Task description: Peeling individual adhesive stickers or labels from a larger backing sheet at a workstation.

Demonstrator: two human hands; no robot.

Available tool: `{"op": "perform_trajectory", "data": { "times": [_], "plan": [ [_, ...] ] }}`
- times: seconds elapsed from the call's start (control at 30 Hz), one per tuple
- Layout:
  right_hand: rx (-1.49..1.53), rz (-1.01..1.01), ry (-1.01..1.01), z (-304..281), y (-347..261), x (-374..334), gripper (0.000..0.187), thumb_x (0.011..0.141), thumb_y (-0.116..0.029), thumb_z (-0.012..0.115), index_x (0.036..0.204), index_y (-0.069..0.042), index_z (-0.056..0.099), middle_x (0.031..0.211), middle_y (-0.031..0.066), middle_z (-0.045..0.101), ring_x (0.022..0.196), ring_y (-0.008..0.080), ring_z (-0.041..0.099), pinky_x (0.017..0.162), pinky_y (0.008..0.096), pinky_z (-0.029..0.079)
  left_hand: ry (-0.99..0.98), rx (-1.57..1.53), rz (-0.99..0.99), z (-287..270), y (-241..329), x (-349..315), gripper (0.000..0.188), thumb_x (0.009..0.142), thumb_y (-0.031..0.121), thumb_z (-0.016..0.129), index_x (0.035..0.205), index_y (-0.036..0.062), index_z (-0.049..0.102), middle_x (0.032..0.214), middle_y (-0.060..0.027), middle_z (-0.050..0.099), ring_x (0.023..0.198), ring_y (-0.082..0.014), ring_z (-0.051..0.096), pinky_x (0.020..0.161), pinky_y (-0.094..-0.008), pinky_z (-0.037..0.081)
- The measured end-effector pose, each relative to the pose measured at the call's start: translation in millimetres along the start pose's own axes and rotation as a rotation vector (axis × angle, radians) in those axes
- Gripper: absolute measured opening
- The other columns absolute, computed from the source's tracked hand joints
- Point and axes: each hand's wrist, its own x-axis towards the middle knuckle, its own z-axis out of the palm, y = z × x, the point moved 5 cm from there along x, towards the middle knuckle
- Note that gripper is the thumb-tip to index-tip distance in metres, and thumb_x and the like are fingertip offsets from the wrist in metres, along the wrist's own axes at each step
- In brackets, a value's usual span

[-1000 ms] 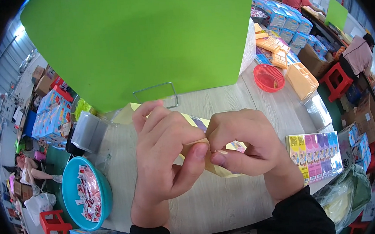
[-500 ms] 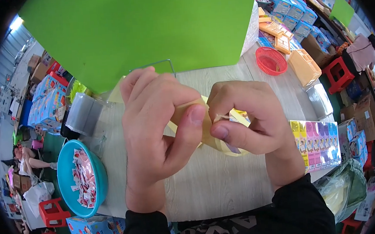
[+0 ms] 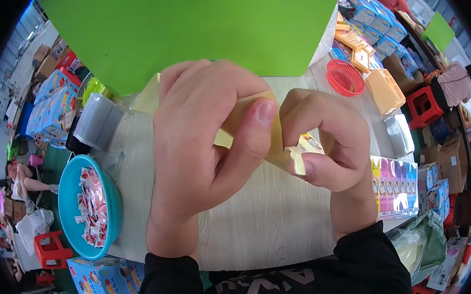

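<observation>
I hold a pale yellow piece of thin sheet (image 3: 277,148) in front of me, above the surface (image 3: 241,228). My left hand (image 3: 207,132) grips it, thumb pressed flat on its near face; my right hand (image 3: 330,140) pinches its ragged lower corner between thumb and curled forefinger. My two hands are close together, with the sheet bridging them. Beyond them stands a green board (image 3: 200,34). To my left are a pile of clear plastic sleeves (image 3: 99,122) and a teal basin (image 3: 115,210) holding small packets (image 3: 92,209). To my right lie colourful printed strips (image 3: 396,186), and farther back, a red basket (image 3: 345,77) beside an orange one.
</observation>
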Motion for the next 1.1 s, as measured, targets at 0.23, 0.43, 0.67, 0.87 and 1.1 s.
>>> {"op": "perform_trajectory", "data": {
  "times": [0.23, 0.43, 0.67, 0.87, 1.1],
  "plan": [
    [-0.005, -0.052, 0.019, 1.2, -0.8, 1.3, 0.010, 0.082, -0.008, 0.069, 0.080, -0.005, 0.060, 0.068, 0.0036, 0.058, 0.055, 0.0143, 0.054, 0.049, 0.0260, 0.039, 0.015, 0.019, 0.020, -2.3, -2.0, 2.4, 0.011, 0.087, 0.012, 0.059, 0.084, 0.0017, 0.058, 0.074, -0.0065, 0.054, 0.073, -0.0190, 0.049, 0.073, -0.0288, 0.039],
    [-0.014, -0.104, 0.024, 3.5, -2.2, 0.8, 0.007, 0.083, -0.006, 0.067, 0.081, -0.003, 0.060, 0.070, 0.0058, 0.058, 0.056, 0.0172, 0.054, 0.050, 0.0278, 0.039, 0.041, 0.021, 0.155, 1.9, -5.3, 4.5, 0.019, 0.089, 0.020, 0.058, 0.080, 0.0040, 0.054, 0.071, -0.0049, 0.051, 0.065, -0.0185, 0.046, 0.071, -0.0304, 0.036],
    [-0.029, -0.164, 0.032, 8.1, -4.2, 1.7, 0.006, 0.084, -0.004, 0.066, 0.083, -0.001, 0.060, 0.074, 0.0093, 0.061, 0.062, 0.0222, 0.058, 0.054, 0.0303, 0.044, 0.209, 0.025, 0.242, 7.0, -10.7, -3.0, 0.029, 0.096, 0.032, 0.055, 0.080, 0.0069, 0.051, 0.068, -0.0040, 0.049, 0.063, -0.0179, 0.045, 0.072, -0.0319, 0.036],
    [0.006, -0.192, 0.060, 13.5, -2.6, 0.3, 0.007, 0.085, -0.005, 0.065, 0.086, 0.000, 0.060, 0.076, 0.0122, 0.062, 0.064, 0.0249, 0.059, 0.056, 0.0311, 0.046, 0.268, 0.067, 0.285, 4.3, -10.6, -5.8, 0.033, 0.096, 0.036, 0.054, 0.080, 0.0077, 0.051, 0.066, -0.0042, 0.048, 0.062, -0.0201, 0.044, 0.072, -0.0343, 0.036],
    [-0.019, -0.188, 0.069, 17.3, -2.5, -1.8, 0.007, 0.087, -0.007, 0.063, 0.088, 0.000, 0.060, 0.078, 0.0126, 0.062, 0.064, 0.0252, 0.059, 0.056, 0.0311, 0.046, 0.383, 0.014, 0.289, 2.5, -11.9, -3.8, 0.026, 0.086, 0.030, 0.068, 0.071, 0.0111, 0.057, 0.064, -0.0008, 0.049, 0.057, -0.0210, 0.046, 0.065, -0.0336, 0.034]
  ]
}}
